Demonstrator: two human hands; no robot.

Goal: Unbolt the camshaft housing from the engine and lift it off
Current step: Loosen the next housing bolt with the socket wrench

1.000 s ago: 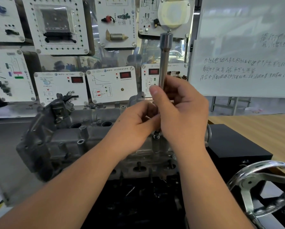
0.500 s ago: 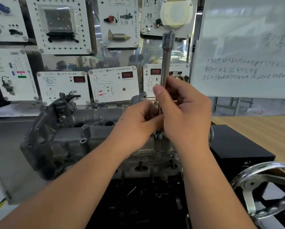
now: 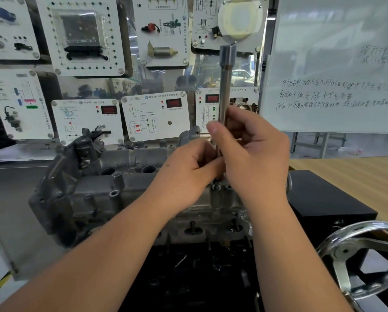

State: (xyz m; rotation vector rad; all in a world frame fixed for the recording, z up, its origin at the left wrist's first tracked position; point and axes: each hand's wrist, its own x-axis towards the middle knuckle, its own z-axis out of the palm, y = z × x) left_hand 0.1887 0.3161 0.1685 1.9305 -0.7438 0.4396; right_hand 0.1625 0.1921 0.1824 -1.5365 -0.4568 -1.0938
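Your right hand is wrapped round the lower part of a long metal socket bar, thumb laid across the front of it, so the bar stands nearly upright. Your left hand pinches the same bar just below, fingers curled in against the right hand — most likely steadying the tip so it stays seated. Both hands are grasping the bar; neither is free.

The bar's lower end meets a bolt on the near right part of the camshaft housing, the grey cast cover lying across the top of the engine. Holding the bar upright keeps it in line with the bolt, which I judge is being spun out by finger since no handle sits on the wider top end.

The housing is on the engine, not lifted, so the unbolting step looks unfinished. How many bolts remain I cannot tell; your hands hide part of the row.

Counted: one bar, two hands on it, one housing. A chrome handwheel sits near right, a black box to the right of the engine, a whiteboard far right, and several training panels on the far wall.
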